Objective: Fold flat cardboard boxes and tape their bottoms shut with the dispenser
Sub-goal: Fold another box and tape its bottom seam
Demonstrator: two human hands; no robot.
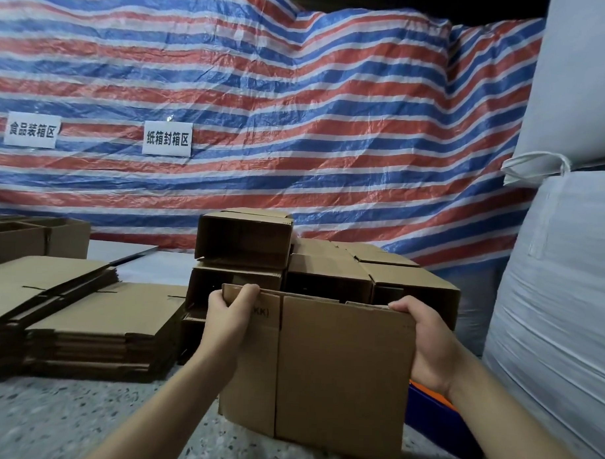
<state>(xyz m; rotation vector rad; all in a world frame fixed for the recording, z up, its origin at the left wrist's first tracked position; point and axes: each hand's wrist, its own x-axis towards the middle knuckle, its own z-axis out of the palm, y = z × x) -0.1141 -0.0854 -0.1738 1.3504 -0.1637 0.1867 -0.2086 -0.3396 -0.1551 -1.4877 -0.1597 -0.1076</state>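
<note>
I hold a brown cardboard box (pixel 340 371) upright in front of me, just above the speckled floor. My left hand (pixel 228 312) grips its top left edge, fingers curled over the rim. My right hand (pixel 427 340) grips the top right corner, thumb over the edge. Stacks of flat cardboard boxes (pixel 85 318) lie to the left. Behind the held box stands a pile of folded boxes (pixel 313 264). A blue and orange object (pixel 432 405), partly hidden behind the box under my right wrist, cannot be identified.
A striped red, white and blue tarp (pixel 298 109) with two white signs hangs behind. Large white sacks (pixel 568 238) rise on the right. More boxes (pixel 36 237) sit at the far left. Speckled floor (pixel 64 420) lies at the lower left.
</note>
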